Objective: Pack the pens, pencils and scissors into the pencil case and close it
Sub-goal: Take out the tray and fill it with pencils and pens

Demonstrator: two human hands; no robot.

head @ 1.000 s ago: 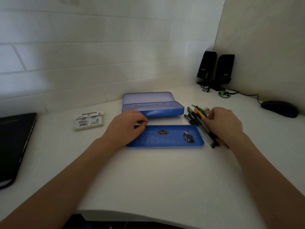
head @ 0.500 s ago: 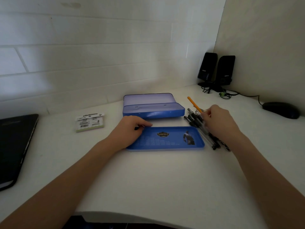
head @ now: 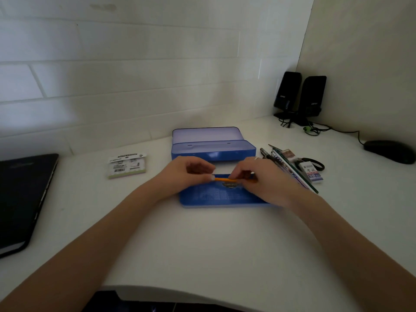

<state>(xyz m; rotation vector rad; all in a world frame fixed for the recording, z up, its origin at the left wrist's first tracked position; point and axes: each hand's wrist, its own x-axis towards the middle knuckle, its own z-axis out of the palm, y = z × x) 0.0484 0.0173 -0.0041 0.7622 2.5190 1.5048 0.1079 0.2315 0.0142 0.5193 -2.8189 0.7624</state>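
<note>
Hands meeting over blue pencil case (head: 225, 195): left hand (head: 183, 174) and right hand (head: 262, 179) pinching orange pencil (head: 222, 179), far end hidden. Pens (head: 283, 163) at 3 o'clock; scissors (head: 315, 163) mostly covered by eraser box (head: 311, 172).

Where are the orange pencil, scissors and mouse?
orange pencil (head: 221, 179), head view, bare shaft between the hands.
scissors (head: 316, 163), head view, black handle loop.
mouse (head: 388, 150), head view, top shell.
</note>
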